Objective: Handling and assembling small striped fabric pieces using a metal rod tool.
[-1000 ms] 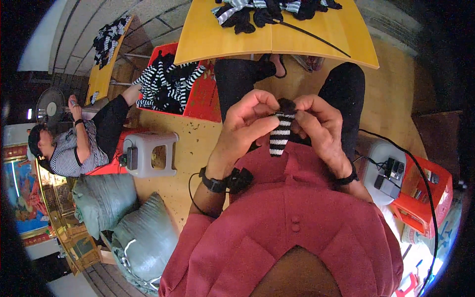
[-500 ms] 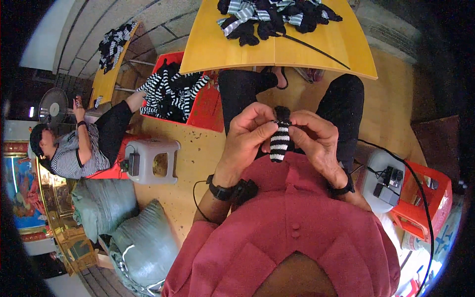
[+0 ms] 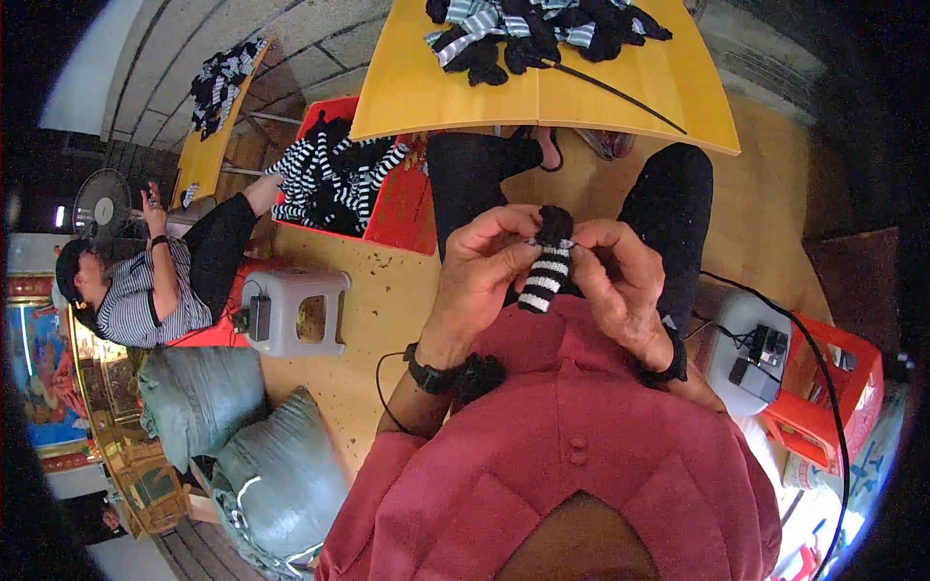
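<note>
While my left hand (image 3: 484, 271) and right hand (image 3: 620, 276) each pinch narrowly at one side of a striped knit piece (image 3: 545, 276), dark end up, just above the frame's centre, I judge this one in progress and not yet laid down. More knit pieces lie heaped on the yellow table (image 3: 436, 102) at the upper centre and in the red bin (image 3: 412, 208) at the upper left, but I cannot tell which are finished or waiting. I count one piece in my hands, one dark rod (image 3: 620, 94), one red bin and two greenish sacks (image 3: 281, 474) at the lower left; the heaps are too tangled to number.
</note>
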{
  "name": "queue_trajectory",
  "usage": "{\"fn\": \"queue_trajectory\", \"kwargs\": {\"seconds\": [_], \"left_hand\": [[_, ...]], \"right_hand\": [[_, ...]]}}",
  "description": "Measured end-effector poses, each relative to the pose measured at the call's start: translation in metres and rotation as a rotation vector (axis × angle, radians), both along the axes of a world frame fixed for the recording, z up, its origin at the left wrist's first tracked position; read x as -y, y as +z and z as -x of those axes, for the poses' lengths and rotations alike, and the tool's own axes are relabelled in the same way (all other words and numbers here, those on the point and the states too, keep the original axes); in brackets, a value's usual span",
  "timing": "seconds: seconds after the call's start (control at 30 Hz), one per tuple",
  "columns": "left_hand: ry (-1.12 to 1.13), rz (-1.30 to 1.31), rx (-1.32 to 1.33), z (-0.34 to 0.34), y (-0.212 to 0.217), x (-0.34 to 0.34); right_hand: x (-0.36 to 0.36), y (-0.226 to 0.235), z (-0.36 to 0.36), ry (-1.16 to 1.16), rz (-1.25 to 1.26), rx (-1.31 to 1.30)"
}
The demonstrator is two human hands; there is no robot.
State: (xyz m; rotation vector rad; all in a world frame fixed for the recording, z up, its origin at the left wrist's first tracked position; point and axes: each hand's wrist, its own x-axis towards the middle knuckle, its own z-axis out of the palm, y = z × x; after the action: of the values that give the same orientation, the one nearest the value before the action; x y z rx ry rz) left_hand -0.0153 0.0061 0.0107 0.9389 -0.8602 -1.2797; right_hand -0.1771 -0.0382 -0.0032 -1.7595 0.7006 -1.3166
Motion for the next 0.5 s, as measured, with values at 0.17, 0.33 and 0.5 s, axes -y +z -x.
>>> {"fn": "queue_trajectory", "kwargs": {"seconds": [0.17, 0.33, 0.5], "left_hand": [[0.007, -0.097, -0.206, 0.003, 0.003, -0.001], [-0.153, -0.087, -0.395, -0.010, -0.014, 0.000], [-0.121, -0.121, -0.469, 0.006, 0.000, -0.003]], "right_hand": [[-0.008, 0.001, -0.003, 0.024, -0.100, -0.009], [-0.002, 0.002, -0.008, -0.121, 0.134, -0.037], [-0.002, 0.000, -0.011, 0.058, -0.142, 0.165]]}}
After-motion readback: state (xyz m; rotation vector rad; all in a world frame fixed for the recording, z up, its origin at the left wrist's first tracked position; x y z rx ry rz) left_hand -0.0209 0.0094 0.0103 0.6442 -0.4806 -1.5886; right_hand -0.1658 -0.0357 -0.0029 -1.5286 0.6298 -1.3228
